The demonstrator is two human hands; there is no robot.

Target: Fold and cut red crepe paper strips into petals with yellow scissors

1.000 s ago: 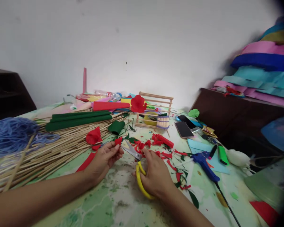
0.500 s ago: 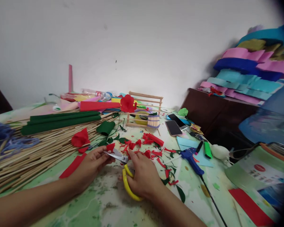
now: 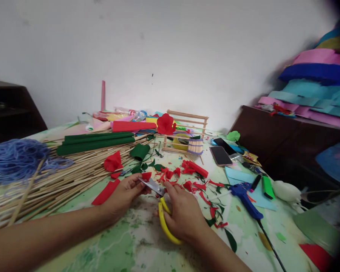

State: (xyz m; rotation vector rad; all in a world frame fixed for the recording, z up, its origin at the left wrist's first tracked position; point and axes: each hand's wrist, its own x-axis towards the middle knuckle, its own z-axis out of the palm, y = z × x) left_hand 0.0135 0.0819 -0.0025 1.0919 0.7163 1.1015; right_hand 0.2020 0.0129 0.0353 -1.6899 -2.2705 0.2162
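Between the fingers of my left hand (image 3: 127, 194) is a small piece of red crepe paper (image 3: 146, 176), its edge against the scissor blades. My right hand (image 3: 184, 211) grips yellow-handled scissors (image 3: 166, 223), thumb and fingers in the loops, blades pointing left toward that piece. Red paper scraps (image 3: 194, 185) and dark green snippets lie just beyond both hands. A red strip (image 3: 106, 192) rests beside my left wrist, and a crumpled red paper flower (image 3: 113, 161) lies on the sticks behind it.
Thin wooden sticks (image 3: 82, 177), blue yarn (image 3: 17, 160) and green paper rolls (image 3: 96, 142) fill the left. A stick frame (image 3: 187, 113) with a red flower (image 3: 166, 124) stands at the back. On the right are phones (image 3: 221, 155), a blue glue gun (image 3: 248, 198) and a green marker (image 3: 268, 187).
The view has turned left, so everything sits further right and more of the yarn and a dark cabinet shows. Both hands keep nearly the same hold on the paper and scissors.
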